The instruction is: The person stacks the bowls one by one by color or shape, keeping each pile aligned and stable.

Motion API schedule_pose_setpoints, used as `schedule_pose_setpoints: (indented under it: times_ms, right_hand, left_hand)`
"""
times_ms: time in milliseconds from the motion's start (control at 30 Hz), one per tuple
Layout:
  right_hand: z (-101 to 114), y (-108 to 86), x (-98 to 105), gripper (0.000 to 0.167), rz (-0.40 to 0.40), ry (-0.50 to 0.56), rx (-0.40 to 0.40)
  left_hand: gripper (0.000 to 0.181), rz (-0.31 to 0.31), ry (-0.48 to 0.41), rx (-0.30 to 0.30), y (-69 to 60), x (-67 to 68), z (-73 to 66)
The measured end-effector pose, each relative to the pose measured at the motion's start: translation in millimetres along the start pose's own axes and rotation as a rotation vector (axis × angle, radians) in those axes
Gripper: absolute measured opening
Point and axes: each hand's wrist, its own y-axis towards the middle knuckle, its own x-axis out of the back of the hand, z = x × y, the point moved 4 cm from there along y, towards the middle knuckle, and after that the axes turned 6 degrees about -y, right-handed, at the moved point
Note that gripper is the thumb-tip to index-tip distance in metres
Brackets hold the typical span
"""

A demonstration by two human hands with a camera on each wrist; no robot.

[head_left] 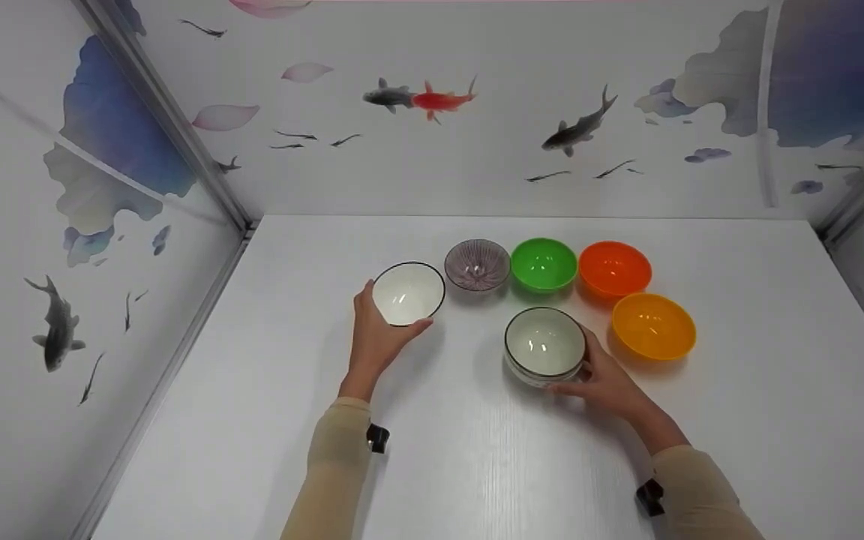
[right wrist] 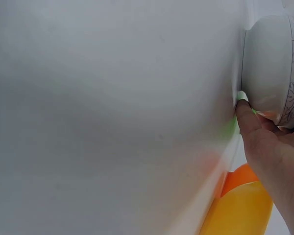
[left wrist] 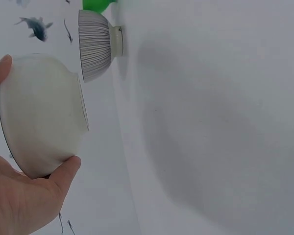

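Note:
My left hand [head_left: 381, 330] grips a plain white bowl [head_left: 408, 294] with a dark rim, fingers on one side and thumb at the near edge. In the left wrist view this bowl [left wrist: 39, 115] is held off the table, its foot towards the surface. My right hand [head_left: 604, 375] holds the right side of a stack of pale bowls [head_left: 544, 341], one nested in another. A floral band runs round the bowl [right wrist: 269, 63] in the right wrist view. Whether the stack touches the table I cannot tell.
Behind the hands stand a purplish striped bowl [head_left: 478, 265], a green bowl [head_left: 544, 265] and an orange-red bowl [head_left: 615, 269]. A yellow-orange bowl [head_left: 653, 326] is close to the right hand. A patterned wall [head_left: 477, 172] rises behind the white table [head_left: 462, 465].

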Motion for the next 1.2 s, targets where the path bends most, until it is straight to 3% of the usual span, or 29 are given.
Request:
schedule_pose_setpoints:
  times_ms: [300,567,1200]
  right_hand:
    - [-2,1.9,0,0.114,-0.003,-0.011,0.015]
    - [-3,2.7,0,0.114,-0.007,-0.015,0.009]
    - [-3,1.3,0,0.114,-0.006,-0.015,-0.001]
  left_hand:
    - [0.117,0.016,-0.016,-0.015,-5.3,-2.7,-2.4]
    - [0.117,0.033,-0.011,0.012,-10.4,-6.1,-3.7]
    - [0.115,0.056,-0.003,-0.027,-16.6,-14.6,-4.6]
